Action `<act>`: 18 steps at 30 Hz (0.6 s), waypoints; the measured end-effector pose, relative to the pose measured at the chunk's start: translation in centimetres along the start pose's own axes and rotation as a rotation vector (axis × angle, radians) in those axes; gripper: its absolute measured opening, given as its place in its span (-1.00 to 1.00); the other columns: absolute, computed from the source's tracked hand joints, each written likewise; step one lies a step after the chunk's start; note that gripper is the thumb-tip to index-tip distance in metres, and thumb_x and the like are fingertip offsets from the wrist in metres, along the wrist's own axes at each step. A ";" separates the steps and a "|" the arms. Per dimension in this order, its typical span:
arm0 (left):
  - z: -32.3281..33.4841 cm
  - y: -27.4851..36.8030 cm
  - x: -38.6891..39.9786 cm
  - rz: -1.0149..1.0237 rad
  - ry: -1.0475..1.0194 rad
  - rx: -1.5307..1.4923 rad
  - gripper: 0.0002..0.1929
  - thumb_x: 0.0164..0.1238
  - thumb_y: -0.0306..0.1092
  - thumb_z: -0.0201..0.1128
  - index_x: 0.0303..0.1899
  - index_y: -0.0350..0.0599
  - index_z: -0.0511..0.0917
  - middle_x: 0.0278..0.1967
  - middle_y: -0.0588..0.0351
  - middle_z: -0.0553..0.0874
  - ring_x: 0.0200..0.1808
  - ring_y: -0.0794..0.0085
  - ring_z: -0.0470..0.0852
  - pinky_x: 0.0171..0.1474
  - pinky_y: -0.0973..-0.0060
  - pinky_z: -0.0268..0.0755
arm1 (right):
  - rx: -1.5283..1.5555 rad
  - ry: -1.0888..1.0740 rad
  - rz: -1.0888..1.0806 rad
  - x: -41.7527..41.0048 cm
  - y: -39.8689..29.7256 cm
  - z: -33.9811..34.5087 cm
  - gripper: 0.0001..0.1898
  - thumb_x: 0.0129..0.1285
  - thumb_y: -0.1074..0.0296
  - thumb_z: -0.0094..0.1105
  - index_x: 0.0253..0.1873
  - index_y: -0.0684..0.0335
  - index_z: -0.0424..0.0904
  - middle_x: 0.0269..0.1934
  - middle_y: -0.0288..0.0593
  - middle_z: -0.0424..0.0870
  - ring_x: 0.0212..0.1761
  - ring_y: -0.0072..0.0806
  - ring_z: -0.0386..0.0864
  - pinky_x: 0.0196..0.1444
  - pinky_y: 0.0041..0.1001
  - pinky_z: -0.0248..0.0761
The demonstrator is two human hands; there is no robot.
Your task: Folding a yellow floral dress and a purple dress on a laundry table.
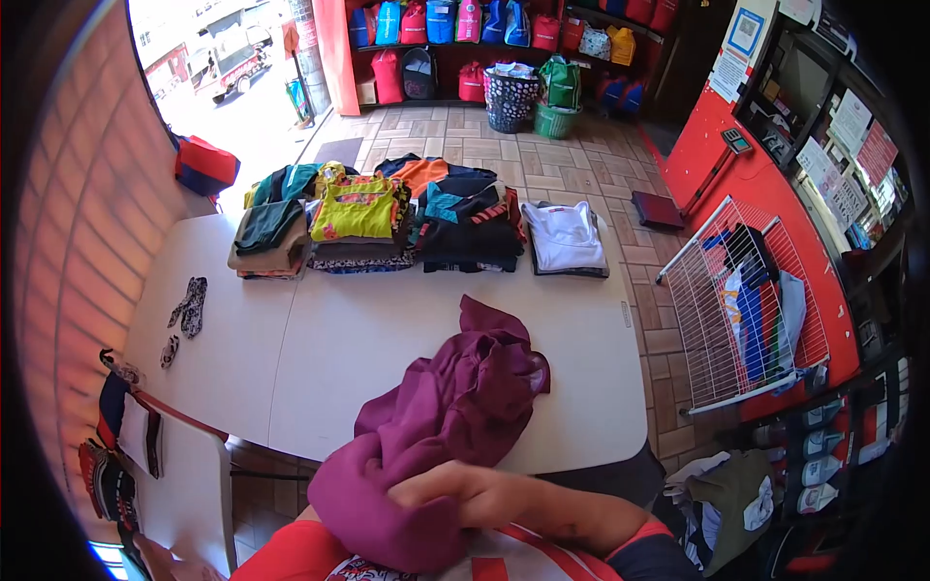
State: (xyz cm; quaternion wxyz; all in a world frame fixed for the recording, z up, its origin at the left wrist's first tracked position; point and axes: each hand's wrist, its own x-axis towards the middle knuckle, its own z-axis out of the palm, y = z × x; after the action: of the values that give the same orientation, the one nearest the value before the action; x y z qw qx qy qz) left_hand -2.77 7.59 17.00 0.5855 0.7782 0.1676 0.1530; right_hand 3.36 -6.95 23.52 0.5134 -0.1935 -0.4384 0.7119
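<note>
A crumpled maroon garment (465, 378) stretches from the middle of the table towards my body. Its near end is lifted off the table and bunched in front of my chest. My right hand (429, 485) reaches across from the right and grips this raised part, with the fingertips sunk in the cloth. My left hand cannot be seen; the raised cloth lies just in front of my red left sleeve. Beyond the garment, folded clothes stand in a row: a stack topped with dark green (269, 225), a yellow-green top (356, 207), a black pile (472, 240) and a white shirt (567, 236).
Patterned socks (190, 309) lie on the left of the pale table (218, 392). A smaller table (185, 479) with folded clothes adjoins it. A white wire basket (748, 319) stands right. Bare skin of an unclear limb (171, 561) shows lower left. Bags (439, 22) fill the back shelves.
</note>
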 end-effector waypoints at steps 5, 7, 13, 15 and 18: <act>-5.9 1.0 -0.8 -0.022 0.098 -0.111 -0.69 0.24 -0.27 0.17 -0.01 -0.13 0.58 -0.21 -0.05 0.69 -0.25 0.13 0.64 -0.09 0.23 0.45 | 0.213 0.878 -0.300 -6.5 -5.2 -7.9 -0.60 0.37 0.35 0.04 0.26 0.30 0.34 0.09 0.00 0.55 0.11 -0.22 0.55 0.13 -0.26 0.45; -7.5 2.0 -0.2 0.003 0.167 -0.133 -0.69 0.24 -0.27 0.17 -0.02 -0.12 0.58 -0.20 -0.06 0.69 -0.24 0.12 0.64 -0.09 0.23 0.46 | -1.037 1.227 -0.113 -6.3 -5.3 -9.9 -0.55 0.32 0.26 0.09 0.26 0.28 0.34 -0.01 0.01 0.61 -0.02 -0.18 0.62 0.04 -0.25 0.48; -2.0 3.6 1.1 0.114 0.157 0.002 -0.70 0.23 -0.27 0.17 -0.02 -0.12 0.59 -0.20 -0.06 0.69 -0.24 0.12 0.64 -0.08 0.23 0.46 | -0.835 -0.210 0.208 1.0 7.2 -4.0 -0.64 0.22 0.24 0.21 0.06 0.29 0.55 -0.05 0.04 0.63 0.01 -0.23 0.58 0.08 -0.37 0.41; -1.1 2.9 0.5 0.089 0.105 0.018 -0.70 0.23 -0.27 0.17 -0.03 -0.12 0.59 -0.20 -0.07 0.69 -0.24 0.12 0.65 -0.08 0.23 0.46 | -1.102 -0.119 -0.218 4.0 12.8 -2.5 -0.58 0.24 0.18 0.20 0.15 0.23 0.51 0.08 0.00 0.57 0.19 -0.24 0.46 0.17 -0.40 0.37; -3.6 1.3 -2.7 -0.018 0.050 -0.059 -0.70 0.23 -0.27 0.18 -0.03 -0.12 0.59 -0.20 -0.07 0.69 -0.23 0.12 0.65 -0.08 0.23 0.46 | -0.992 0.465 0.014 3.6 13.9 -8.9 -0.54 0.34 0.16 0.12 0.27 0.22 0.40 0.17 -0.09 0.51 0.25 -0.27 0.41 0.21 -0.39 0.36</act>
State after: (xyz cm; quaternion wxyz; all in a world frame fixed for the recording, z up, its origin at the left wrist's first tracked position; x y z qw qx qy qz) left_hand -6.64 9.17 19.08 0.6051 0.7551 0.1845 0.1721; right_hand 0.61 -1.16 7.85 0.4391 -0.5678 -0.5950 0.3616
